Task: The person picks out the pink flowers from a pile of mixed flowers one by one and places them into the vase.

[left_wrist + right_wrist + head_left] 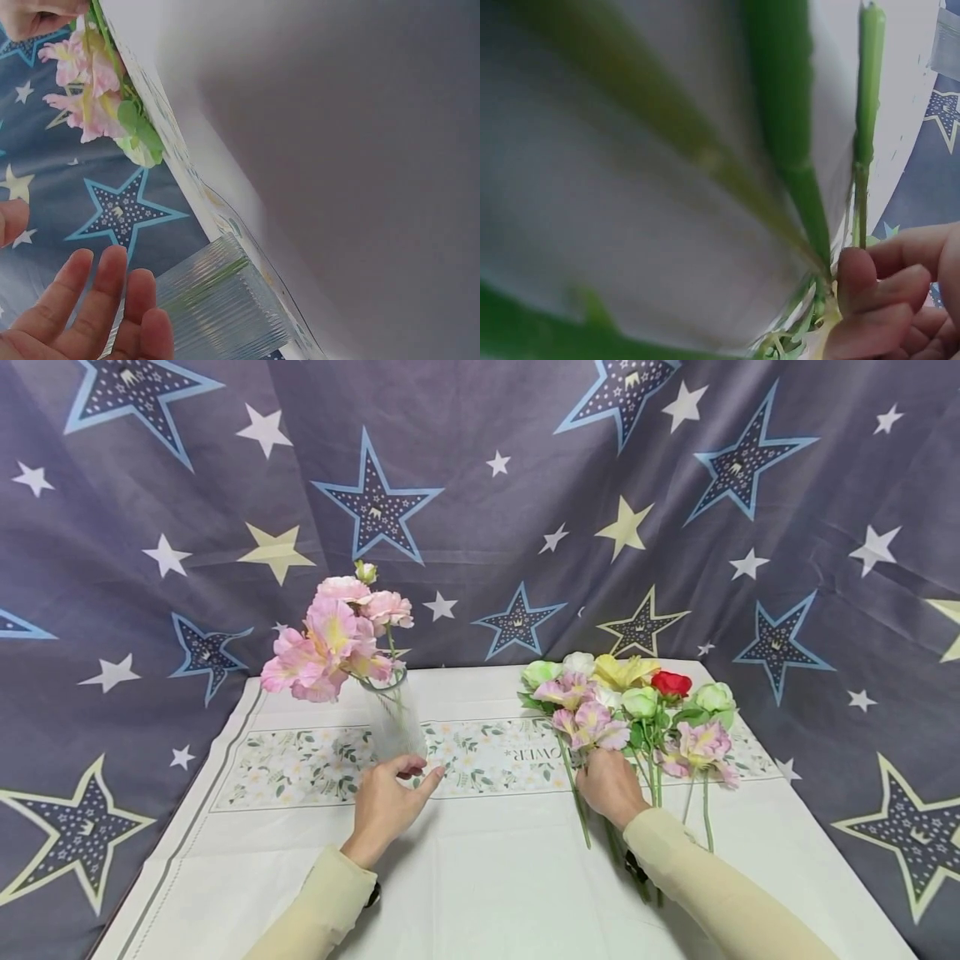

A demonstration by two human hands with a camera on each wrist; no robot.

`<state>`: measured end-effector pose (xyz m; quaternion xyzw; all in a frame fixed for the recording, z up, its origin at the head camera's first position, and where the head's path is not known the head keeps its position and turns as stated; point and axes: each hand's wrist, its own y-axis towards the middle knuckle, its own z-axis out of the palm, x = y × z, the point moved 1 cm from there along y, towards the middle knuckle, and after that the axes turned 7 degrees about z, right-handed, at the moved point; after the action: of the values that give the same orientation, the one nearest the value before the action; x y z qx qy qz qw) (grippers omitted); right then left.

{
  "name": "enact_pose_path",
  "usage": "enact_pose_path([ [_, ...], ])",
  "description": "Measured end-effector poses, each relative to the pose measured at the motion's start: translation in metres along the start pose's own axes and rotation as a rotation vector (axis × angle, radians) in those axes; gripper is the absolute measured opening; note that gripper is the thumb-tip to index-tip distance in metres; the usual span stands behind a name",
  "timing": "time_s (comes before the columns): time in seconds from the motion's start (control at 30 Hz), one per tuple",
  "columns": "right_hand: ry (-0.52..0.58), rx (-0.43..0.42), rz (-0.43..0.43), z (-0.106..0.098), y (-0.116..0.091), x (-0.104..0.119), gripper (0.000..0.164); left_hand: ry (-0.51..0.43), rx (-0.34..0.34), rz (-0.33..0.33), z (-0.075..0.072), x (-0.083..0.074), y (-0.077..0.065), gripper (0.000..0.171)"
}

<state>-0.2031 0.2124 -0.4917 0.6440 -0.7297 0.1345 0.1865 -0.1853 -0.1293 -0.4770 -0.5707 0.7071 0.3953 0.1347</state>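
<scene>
A clear ribbed glass vase (396, 718) stands on the table, with pink flowers (333, 639) leaning out to the left. Just in front of its base is my left hand (393, 802), fingers loosely spread and holding nothing. In the left wrist view, the fingers (97, 307) overlap the vase (225, 307), and a green stem shows through the ribbed glass. My right hand (611, 785) is in among the loose artificial flowers on the right. Its thumb and fingers (889, 292) pinch a green stem (866, 97) below pale pink-purple blossoms (592, 727).
Loose flowers lie at the back right, among them a red rose (671, 683), a yellow flower (625, 671) and green-white roses (712, 697). Their stems point toward the front. A white tablecloth (495, 885) with a floral band covers the table. A star-patterned curtain (465, 560) hangs behind.
</scene>
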Motion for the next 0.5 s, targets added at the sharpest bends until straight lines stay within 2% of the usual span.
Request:
enact_pose_path([
  [0.1, 0.049, -0.01, 0.009, -0.0014, -0.0016, -0.0002, 0.041, 0.0, 0.004, -0.003, 0.0006, 0.0001, -0.0002, 0.034],
  [0.37, 0.116, -0.071, -0.044, -0.005, -0.0062, 0.002, 0.044, 0.009, -0.003, 0.005, 0.0017, -0.0005, -0.0002, 0.032],
  [0.5, 0.144, -0.107, -0.054, -0.0068, -0.0072, 0.0038, 0.038, 0.013, -0.006, 0.007, 0.0022, -0.001, -0.0002, 0.032],
])
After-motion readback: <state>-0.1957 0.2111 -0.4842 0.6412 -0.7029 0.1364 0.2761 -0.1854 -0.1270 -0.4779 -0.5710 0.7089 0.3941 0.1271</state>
